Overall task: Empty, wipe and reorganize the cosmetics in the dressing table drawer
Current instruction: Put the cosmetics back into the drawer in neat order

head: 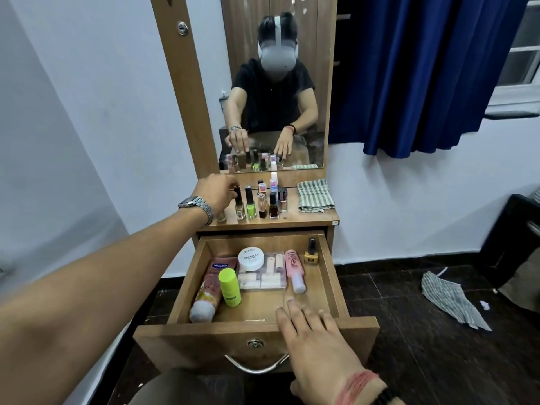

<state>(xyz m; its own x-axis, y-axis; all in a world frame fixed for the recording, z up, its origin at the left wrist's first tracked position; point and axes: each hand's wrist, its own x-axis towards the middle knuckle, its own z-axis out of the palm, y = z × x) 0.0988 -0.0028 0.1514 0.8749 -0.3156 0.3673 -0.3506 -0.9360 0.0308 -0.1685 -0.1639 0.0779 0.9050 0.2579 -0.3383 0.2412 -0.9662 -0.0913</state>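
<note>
The wooden drawer [333, 276] is pulled out. Inside lie a Vaseline tube [208, 287], a lime-green bottle [230, 287], a white nail polish jar [250, 258], a clear plastic box [270, 277], a pink bottle [294, 270] and an upright yellow nail polish [311, 252]. Several nail polish bottles stand in rows on the tabletop [306, 219]. My left hand [214, 192] reaches there, fingertips pinched on the black cap of a clear polish bottle [240, 210]. My right hand [314, 343] hovers flat, fingers spread, over the drawer's front right edge and holds nothing.
A folded striped cloth [315, 197] lies at the tabletop's right end. A mirror [277, 83] rises behind the bottles. A blue curtain [423, 71] hangs to the right. Another striped cloth [451, 296] lies on the dark floor, next to a black cabinet [517, 238].
</note>
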